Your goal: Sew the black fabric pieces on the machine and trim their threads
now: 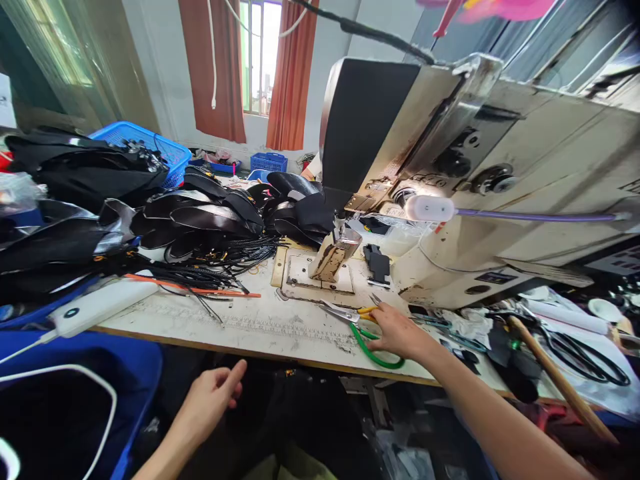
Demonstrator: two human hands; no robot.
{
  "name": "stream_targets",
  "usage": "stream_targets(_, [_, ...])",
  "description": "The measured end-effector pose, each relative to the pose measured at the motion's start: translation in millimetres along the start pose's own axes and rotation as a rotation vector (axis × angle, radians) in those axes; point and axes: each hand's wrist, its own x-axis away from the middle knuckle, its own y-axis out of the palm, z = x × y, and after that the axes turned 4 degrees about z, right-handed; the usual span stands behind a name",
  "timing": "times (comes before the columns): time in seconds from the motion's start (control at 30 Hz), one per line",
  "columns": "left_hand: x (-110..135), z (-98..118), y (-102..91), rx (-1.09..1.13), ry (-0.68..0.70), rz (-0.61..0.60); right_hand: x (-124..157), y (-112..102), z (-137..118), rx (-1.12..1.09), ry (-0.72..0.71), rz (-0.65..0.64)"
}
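My right hand lies on the worktable by the sewing machine base. Its fingers close round the yellow handle of small thread snips, which lie beside a green cord loop. My left hand hovers below the table's front edge with its fingers loosely curled and the forefinger stretched out; it holds nothing. The sewing machine stands just behind my right hand, its presser foot lowered over the needle plate.
Piles of black leather pieces and black cords cover the table's left half. A blue basket stands behind them. A white power bank lies at the left edge. Large scissors and a wooden stick lie right of the machine.
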Motion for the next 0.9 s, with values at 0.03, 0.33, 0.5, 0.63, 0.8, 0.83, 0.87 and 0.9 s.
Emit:
stream_targets(0.03, [1.9, -1.0, 8.5, 0.068, -0.034, -0.063, -0.4, -4.4, -8.1, 0.005, 0.000, 0.008])
stream_targets(0.33, [41.3, 15.3, 57.9, 1.020, -0.312, -0.391, 70.2, 48.1, -167.8, -0.512, -0.303, -0.009])
stream_targets(0.5, [50.8, -12.9, 73.9, 1.114, -0.489, -0.446, 94.5, 89.5, -192.7, -0.614, -0.382, 0.132])
stream_targets(0.63, [54.0, -26.0, 83.2, 0.926, -0.274, -0.254, 100.2, 97.2, -191.1, -0.751, -0.143, 0.215])
stream_targets(0.8, [59.0, -39.4, 82.6, 0.584, 0.012, -0.112, 107.3, 116.3, -186.8, -0.507, -0.106, 0.440])
stream_targets(0.83, [63.1, -41.7, 80.9, 0.530, 0.031, -0.103, 108.5, 120.0, -184.4, -0.453, -0.105, 0.485])
stream_targets(0.87, [68.4, -43.7, 78.4, 0.475, 0.044, -0.090, 109.5, 122.9, -181.2, -0.415, -0.094, 0.523])
stream_targets(0.9, [74.8, -45.2, 75.3, 0.417, 0.059, -0.069, 110.3, 124.9, -177.3, -0.390, -0.074, 0.550])
